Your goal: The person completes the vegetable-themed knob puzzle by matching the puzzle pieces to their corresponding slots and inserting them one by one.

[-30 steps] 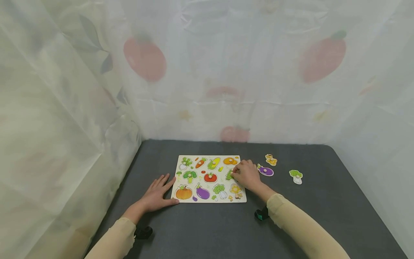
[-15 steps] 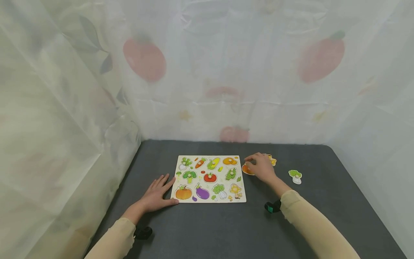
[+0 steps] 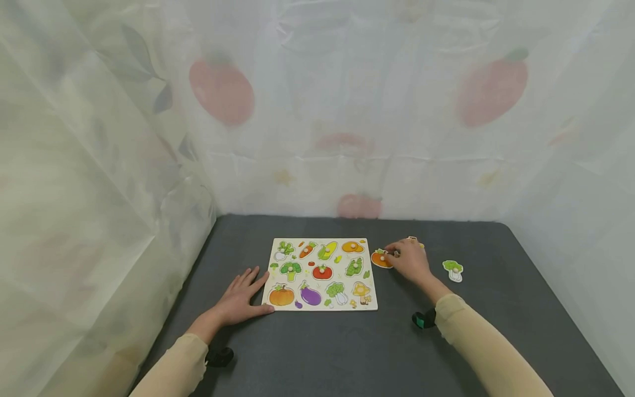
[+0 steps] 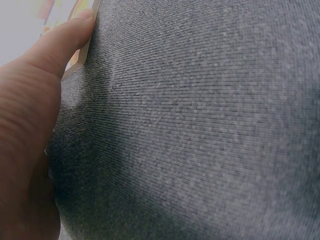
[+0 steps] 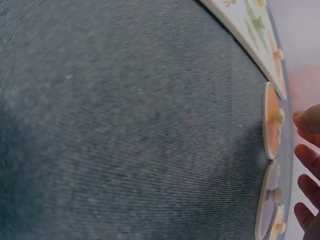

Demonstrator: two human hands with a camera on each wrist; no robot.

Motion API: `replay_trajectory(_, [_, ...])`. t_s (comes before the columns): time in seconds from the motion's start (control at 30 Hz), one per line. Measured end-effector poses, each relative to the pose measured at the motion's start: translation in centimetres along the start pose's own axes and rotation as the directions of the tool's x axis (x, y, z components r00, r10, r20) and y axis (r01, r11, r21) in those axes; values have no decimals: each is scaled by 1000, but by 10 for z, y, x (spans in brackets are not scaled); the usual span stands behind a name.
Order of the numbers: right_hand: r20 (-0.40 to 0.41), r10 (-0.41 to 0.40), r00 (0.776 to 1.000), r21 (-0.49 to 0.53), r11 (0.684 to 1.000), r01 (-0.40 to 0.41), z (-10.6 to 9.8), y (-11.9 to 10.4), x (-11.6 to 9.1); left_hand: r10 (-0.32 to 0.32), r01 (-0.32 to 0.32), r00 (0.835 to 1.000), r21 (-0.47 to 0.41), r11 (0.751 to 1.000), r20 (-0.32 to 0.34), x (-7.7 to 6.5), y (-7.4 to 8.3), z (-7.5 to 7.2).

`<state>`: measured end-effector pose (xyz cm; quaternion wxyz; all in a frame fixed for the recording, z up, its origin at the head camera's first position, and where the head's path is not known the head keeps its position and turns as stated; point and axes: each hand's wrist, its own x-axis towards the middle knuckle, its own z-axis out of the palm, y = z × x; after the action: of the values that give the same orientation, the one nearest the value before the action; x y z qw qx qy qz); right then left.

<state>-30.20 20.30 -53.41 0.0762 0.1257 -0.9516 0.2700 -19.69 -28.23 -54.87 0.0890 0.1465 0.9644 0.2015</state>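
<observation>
A wooden vegetable puzzle board lies on the dark table. My left hand rests at its left edge, fingers spread and thumb on the lower left corner; that thumb also shows in the left wrist view. Beyond the board's right edge, my right hand hovers over loose knobbed pieces and holds nothing. Its loosely bent fingers stand apart from the pieces. By its fingertips lies an orange pumpkin piece. It hides the purple eggplant piece from the head view and partly covers a yellowish piece.
A bok choy piece lies farther right on the table. Knobbed pieces such as the tomato and broccoli sit in the board. Pale printed curtains stand behind and on both sides.
My right hand has let go of the green pea-pod piece in the board and moved right over the loose pieces, uncovering the pumpkin piece. The left hand stays put.
</observation>
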Motion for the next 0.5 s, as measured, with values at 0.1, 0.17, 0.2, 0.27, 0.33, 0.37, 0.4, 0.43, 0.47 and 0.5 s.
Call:
replay_trajectory(0.1, [10, 3, 1000, -17, 1000, -3, 3, 0, -3, 0, 0, 1000, 1, 1000, -1, 0, 0, 0])
replay_trajectory(0.17, [10, 11, 1000, -25, 1000, -10, 5, -1, -3, 2, -2, 1000, 2, 1000, -2, 0, 0, 0])
replay_trajectory(0.2, [9, 15, 1000, -31, 999, -14, 6, -1, -3, 2, -2, 1000, 3, 1000, -2, 0, 0, 0])
replay_trajectory(0.27, [3, 18, 1000, -42, 999, -18, 8, 0, -3, -2, 2, 1000, 4, 1000, 2, 1, -1, 1])
replay_trajectory(0.33, [-2, 23, 1000, -54, 998, -23, 9, 0, -4, -3, 3, 1000, 4, 1000, 4, 1, -1, 1])
replay_trajectory(0.37, [-6, 22, 1000, -60, 998, -22, 9, 0, -4, -5, 5, 1000, 4, 1000, 5, 1, -2, 1])
replay_trajectory(0.4, [-7, 22, 1000, -65, 998, -22, 10, 0, -4, -6, 6, 1000, 5, 1000, 5, 1, -2, 1])
replay_trajectory(0.43, [-7, 22, 1000, -70, 997, -22, 10, 0, -4, -5, 5, 1000, 5, 1000, 4, 1, -2, 1])
replay_trajectory(0.47, [-6, 22, 1000, -75, 997, -23, 10, 0, -4, -3, 3, 1000, 5, 1000, 3, 1, -2, 1])
replay_trajectory(0.5, [-6, 24, 1000, -78, 997, -24, 10, 0, -4, -1, 1, 1000, 6, 1000, 2, 1, -1, 1])
